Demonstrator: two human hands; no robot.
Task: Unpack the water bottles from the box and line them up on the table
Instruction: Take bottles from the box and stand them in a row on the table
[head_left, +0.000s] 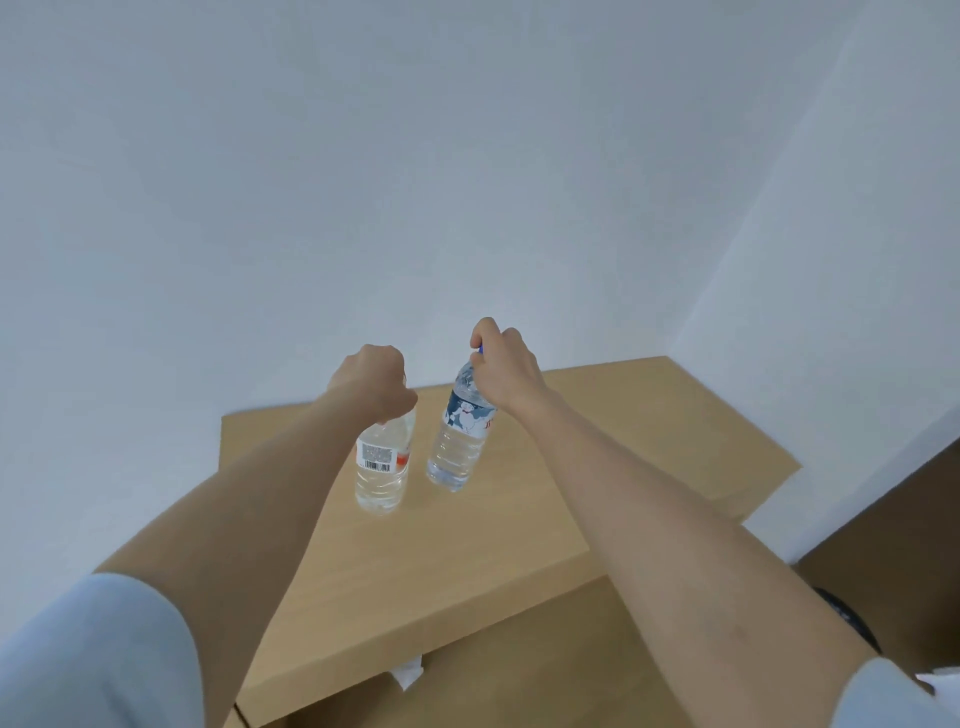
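Observation:
Two clear water bottles stand on the light wooden table (649, 415). The left bottle (382, 478) has a white label with a barcode and a red patch. My left hand (374, 382) is closed over its top, hiding the cap. The right bottle (460, 447) carries a blue and white picture label and a blue cap. My right hand (501, 364) grips it at the cap and neck. The two bottles are side by side, a little apart, and both bases look close to or on the tabletop. The box's inside is not visible.
White walls close in behind and to the right of the table. A brown cardboard surface (519, 675) lies below the table's near edge, with a white scrap (410, 673) on it. More brown cardboard (893, 530) sits at the right.

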